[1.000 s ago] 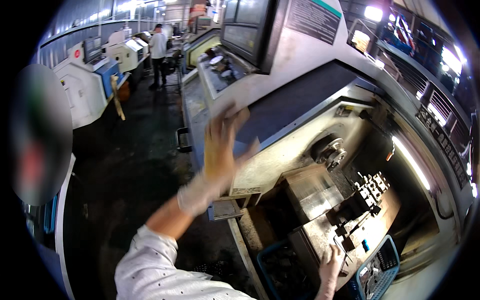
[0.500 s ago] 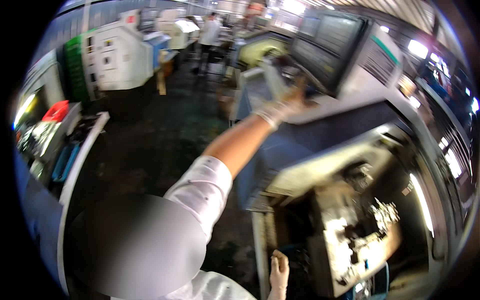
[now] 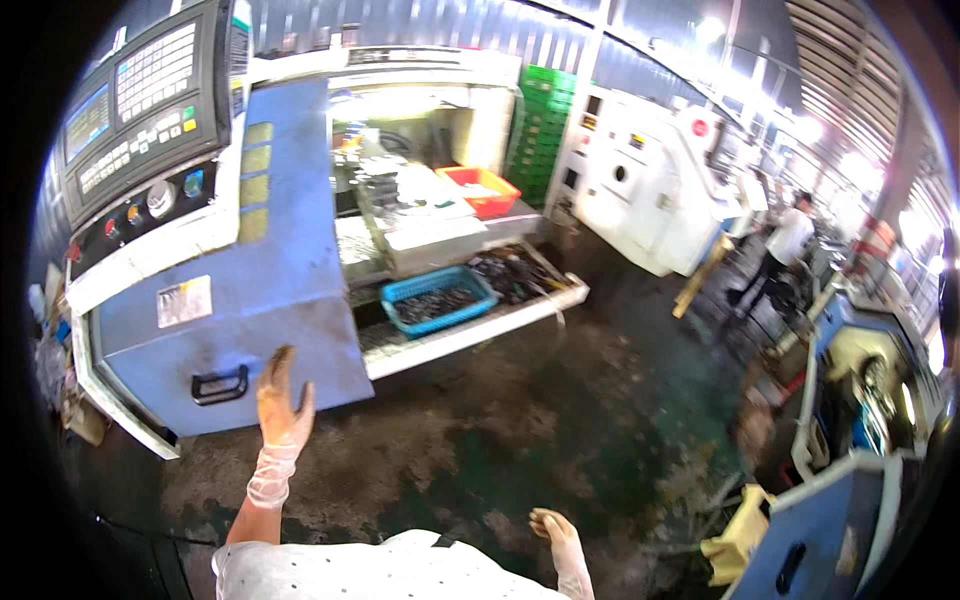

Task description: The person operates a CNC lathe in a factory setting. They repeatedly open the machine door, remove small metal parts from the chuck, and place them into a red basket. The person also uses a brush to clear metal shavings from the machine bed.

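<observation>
Beyond the left hand (image 3: 285, 398) and to its right, a long white ledge (image 3: 480, 333) juts out below the machine's lit opening, carrying a blue basket (image 3: 455, 317) full of small dark pieces. Farther back in that direction sit a red tray (image 3: 495, 207) and, past the opening, a stack of green crates (image 3: 545, 120). Up and to the left of the same hand is a control panel (image 3: 155, 140) with a screen, rows of keys and round knobs. The right hand (image 3: 554, 532) is low, over the dark, stained floor (image 3: 450, 420); to its right are a yellow object (image 3: 738, 540) and another blue machine (image 3: 820, 520). Well ahead of it, a co-worker (image 3: 793, 238) in a light top is near a white machine (image 3: 640, 180).

The blue door (image 3: 290, 230) lies behind and above the left hand, its black handle (image 3: 222, 398) just left of the fingers. The door is scuffed, with a pale label and a column of yellowish slots. The left hand is gloved, fingers extended and thumb apart; whether it touches the door cannot be told. The right hand's fingers are bent, their grip unclear.
</observation>
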A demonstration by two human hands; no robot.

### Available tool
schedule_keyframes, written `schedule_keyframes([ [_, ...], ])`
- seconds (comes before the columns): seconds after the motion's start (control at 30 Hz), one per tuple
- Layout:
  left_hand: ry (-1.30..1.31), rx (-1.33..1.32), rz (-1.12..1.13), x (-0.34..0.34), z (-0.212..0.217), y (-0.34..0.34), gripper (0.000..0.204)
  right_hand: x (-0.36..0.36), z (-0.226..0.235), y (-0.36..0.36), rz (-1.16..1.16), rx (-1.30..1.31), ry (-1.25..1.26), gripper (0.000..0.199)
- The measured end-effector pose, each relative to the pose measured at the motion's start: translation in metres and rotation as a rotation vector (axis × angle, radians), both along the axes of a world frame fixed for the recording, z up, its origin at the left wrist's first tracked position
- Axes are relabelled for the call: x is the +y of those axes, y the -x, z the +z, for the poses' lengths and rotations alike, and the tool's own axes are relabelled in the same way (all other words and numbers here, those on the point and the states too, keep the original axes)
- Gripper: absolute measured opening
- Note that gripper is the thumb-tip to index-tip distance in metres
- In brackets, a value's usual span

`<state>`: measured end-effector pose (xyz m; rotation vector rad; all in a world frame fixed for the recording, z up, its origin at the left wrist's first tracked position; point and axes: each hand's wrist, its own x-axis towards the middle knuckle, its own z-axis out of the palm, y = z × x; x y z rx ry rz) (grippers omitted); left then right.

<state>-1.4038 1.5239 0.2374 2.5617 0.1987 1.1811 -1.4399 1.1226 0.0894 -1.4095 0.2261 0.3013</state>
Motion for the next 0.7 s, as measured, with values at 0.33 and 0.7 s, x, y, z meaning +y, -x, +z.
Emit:
schedule_keyframes([
  [0.33, -0.257, -0.133, 0.410, 0.003, -0.046, -0.156, 0.052, 0.254, 0.016, -0.353, 0.885, -0.276, -0.202, 0.025],
  [0.7, -0.255, -0.236, 1.113, -0.019, -0.074, -0.203, 0.054, 0.575, 0.119, -0.586, 0.770, -0.366, -0.433, 0.017],
])
